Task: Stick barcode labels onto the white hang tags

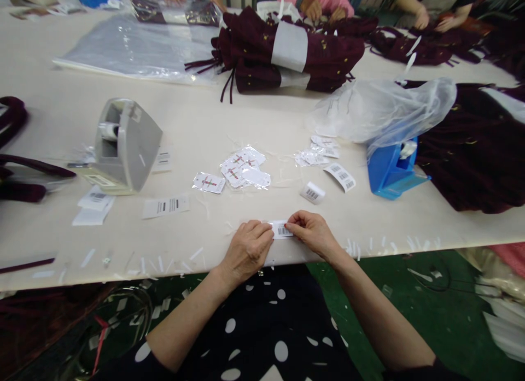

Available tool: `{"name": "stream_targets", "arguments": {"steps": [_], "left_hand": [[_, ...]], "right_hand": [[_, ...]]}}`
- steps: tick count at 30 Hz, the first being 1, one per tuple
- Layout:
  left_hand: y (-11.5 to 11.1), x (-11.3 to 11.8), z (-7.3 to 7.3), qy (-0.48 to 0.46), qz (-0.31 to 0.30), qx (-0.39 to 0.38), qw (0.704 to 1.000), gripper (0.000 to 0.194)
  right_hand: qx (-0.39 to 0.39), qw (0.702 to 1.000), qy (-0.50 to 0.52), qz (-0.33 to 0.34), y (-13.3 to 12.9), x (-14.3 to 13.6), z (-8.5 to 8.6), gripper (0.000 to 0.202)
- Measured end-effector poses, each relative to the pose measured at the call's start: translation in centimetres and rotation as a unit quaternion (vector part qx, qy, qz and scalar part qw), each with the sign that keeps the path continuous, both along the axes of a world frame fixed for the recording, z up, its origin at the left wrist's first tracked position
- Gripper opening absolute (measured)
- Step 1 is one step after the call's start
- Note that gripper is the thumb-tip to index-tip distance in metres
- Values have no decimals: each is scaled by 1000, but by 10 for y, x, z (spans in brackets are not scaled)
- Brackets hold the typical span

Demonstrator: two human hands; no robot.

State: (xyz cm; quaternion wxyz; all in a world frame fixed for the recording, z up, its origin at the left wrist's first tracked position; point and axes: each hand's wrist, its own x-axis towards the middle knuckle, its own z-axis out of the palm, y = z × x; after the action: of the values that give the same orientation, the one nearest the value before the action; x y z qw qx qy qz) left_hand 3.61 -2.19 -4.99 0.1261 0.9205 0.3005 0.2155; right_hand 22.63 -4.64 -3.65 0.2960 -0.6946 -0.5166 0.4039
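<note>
Close to the table's front edge, a white hang tag with a barcode sticker (283,229) lies between my two hands. My left hand (250,244) is closed over the tag's left end. The fingertips of my right hand (310,232) pinch at its right end, by the barcode. Just beyond them is a small pile of printed hang tags (241,170), with a single hang tag (209,182) at its left. A curled barcode label roll (313,193) and a strip of barcode labels (340,176) lie past my right hand.
A grey tape dispenser (131,146) stands at left, a blue tape dispenser (391,170) at right under clear plastic. Dark maroon bundles (295,53) and plastic bags (139,45) lie farther back. Across the table, other people's hands (311,9) are at work. Tape scraps line the front edge.
</note>
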Motion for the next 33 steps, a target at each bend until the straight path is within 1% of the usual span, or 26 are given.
{"name": "stream_targets", "arguments": {"steps": [8,12,15,17,19,20,22,24,26,28,29,33], "left_hand": [[0,0,2,37,-16,25,999,26],[0,2,4,62,-14,18,998,26],[0,3,4,69,-10,9,998,27],[0,3,5,66,-11,6,998,26],[0,3,5,63,-11,5,998,26],[0,3,5,63,-12,5,998,26],[0,2,4,61,-13,5,998,26],[0,2,3,59,-11,1,998,26],[1,2,2,57,-11,-9,998,26],[0,2,2,53,-13,-15,998,27],[0,2,2,50,-15,-15,999,27],[0,1,4,35,-13,-11,999,25]], "right_hand": [[13,998,-60,2,-1,-2,1,12],[19,990,-136,7,-4,-10,5,10],[19,969,-247,12,-6,-17,11,12],[11,946,-324,7,-7,-19,15,19],[8,925,-380,-9,-11,-18,17,27],[19,919,-393,-17,-14,-17,17,28],[80,916,-393,-19,-22,-18,15,24],[169,911,-375,16,-33,-23,9,22],[231,898,-367,70,-45,-32,1,27],[247,887,-378,100,-54,-38,-7,34],[245,883,-387,101,-57,-40,-10,36],[235,875,-418,65,-58,-40,-16,38]]}}
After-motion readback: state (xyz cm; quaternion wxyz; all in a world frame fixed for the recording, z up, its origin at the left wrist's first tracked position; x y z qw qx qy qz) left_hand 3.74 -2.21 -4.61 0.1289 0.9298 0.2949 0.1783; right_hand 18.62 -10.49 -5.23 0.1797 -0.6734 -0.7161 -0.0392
